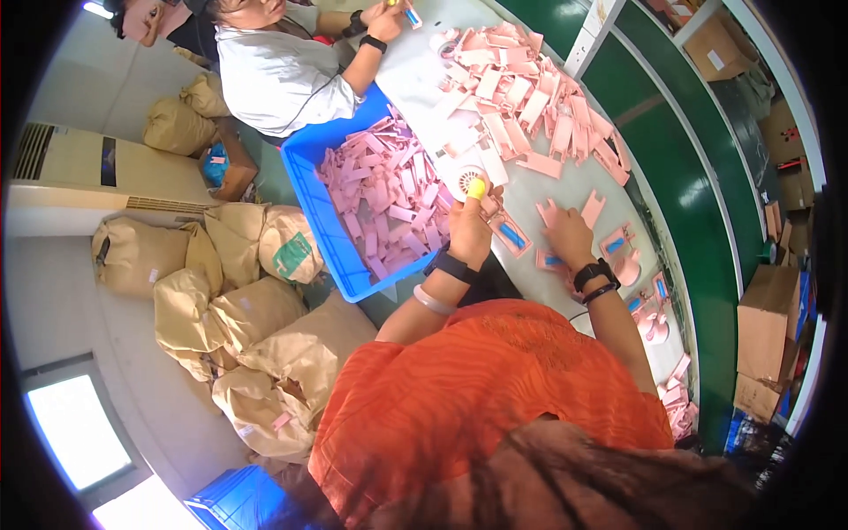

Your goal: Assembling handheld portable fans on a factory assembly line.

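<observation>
My left hand (471,231), a yellow cover on its thumb, is closed on a small pink handheld fan with a round grille (468,181). An open pink handle casing (510,235) with a blue insert is beside that hand, seemingly part of the fan. My right hand (571,235) is over the table with bent fingers, closed on a pink plastic cover (547,212) that its fingers partly hide. Just beyond it lies another pink cover (594,208). Below the right hand, a pink casing with a blue insert (549,260) is partly covered.
A large heap of pink covers (530,97) lies on the grey table (565,181). More fan parts (625,267) are at the right. A blue bin (311,212) of pink pieces stands left, near a co-worker in white (278,75). Brown sacks (256,318) fill the floor at left.
</observation>
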Motion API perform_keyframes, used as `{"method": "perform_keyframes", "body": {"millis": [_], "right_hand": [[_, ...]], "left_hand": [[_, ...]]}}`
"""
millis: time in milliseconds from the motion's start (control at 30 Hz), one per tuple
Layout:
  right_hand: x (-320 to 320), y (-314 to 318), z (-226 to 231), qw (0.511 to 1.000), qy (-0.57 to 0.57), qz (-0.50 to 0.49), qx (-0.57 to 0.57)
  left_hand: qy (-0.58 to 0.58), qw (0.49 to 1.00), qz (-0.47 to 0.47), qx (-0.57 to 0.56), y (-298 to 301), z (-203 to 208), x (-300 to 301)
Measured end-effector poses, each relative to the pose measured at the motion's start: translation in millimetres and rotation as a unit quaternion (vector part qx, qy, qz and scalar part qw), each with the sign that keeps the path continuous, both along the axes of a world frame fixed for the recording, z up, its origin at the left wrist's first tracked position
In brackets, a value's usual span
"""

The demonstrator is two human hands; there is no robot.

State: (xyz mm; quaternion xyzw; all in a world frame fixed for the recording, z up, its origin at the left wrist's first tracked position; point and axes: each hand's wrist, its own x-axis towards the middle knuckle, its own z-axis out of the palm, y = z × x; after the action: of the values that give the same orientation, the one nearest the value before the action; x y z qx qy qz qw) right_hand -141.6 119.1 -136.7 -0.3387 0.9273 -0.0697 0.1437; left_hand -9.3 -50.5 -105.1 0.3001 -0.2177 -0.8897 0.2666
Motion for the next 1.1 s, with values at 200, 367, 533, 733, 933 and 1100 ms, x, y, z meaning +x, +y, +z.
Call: {"method": "perform_keyframes", "body": {"millis": [200, 367, 533, 733, 933, 1100], "right_hand": [[3, -5, 4, 1.0, -0.007, -0.026, -0.008], [3, 1, -4, 1.0, -0.003, -0.027, -0.013], [-6, 8, -9, 1.0, -0.021, -0.013, -0.005], [-5, 18, 46, 0.877, -0.335, -0.093, -0.332], [45, -6, 119, 0.905, -0.226, 0.006, -0.361], [54, -5, 118, 0.93, -0.144, 0.028, -0.336]], "left_hand": [[-0.003, 1.0, -0.006, 0.028, 6, 4, -12], [0.026, 1.0, 0.0, 0.012, 11, -9, -14], [0.012, 0.999, -0.015, 0.033, 10, -6, -14], [0.028, 0.999, -0.034, 0.013, 7, 20, -10], [0.059, 0.998, -0.038, 0.002, 9, 19, -11], [0.041, 0.999, -0.034, 0.007, 20, 32, -16]]}}
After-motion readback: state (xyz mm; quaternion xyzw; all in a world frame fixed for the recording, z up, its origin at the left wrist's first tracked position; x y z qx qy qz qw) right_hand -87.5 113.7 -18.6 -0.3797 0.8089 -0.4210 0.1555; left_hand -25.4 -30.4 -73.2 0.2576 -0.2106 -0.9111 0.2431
